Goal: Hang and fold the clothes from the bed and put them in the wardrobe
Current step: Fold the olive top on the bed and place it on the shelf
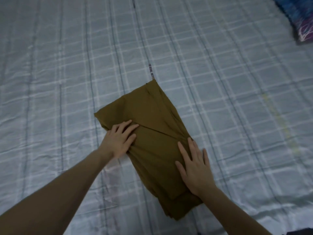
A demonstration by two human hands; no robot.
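An olive-brown garment (pixel 149 119) lies folded into a long narrow shape on the bed (pixel 67 65), running from the middle toward the near edge. My left hand (pixel 118 139) lies flat on its left edge, fingers straight and pointing right. On the garment's near right part my right hand (pixel 194 165) presses down, palm flat and fingers spread. Neither hand grips the cloth.
The bed is covered by a pale blue checked sheet with thin dark stripes. A blue and purple patterned cloth (pixel 299 21) lies at the far right corner. Something dark (pixel 299 233) shows at the bottom right edge.
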